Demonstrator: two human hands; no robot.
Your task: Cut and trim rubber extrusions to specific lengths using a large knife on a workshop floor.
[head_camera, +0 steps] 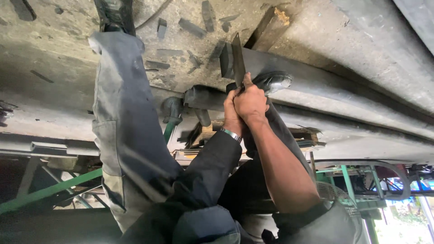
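we had both hands wrapped together around the handle of a broad dark blade (238,58), the right hand (250,103) closed over it in front and the left hand (231,110) clenched just behind, touching. the blade stood edge-up over a long dark rubber strip (316,86) on the concrete floor (54,99). a black shoe (273,81), perhaps ours, pressed on the strip beside the blade.

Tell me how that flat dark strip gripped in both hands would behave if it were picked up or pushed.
The flat dark strip probably stays stiff: it stands straight above the left hand and right hand without drooping. Being thin with a broad face, it would likely tip over rather than roll. Its weight can't be judged.
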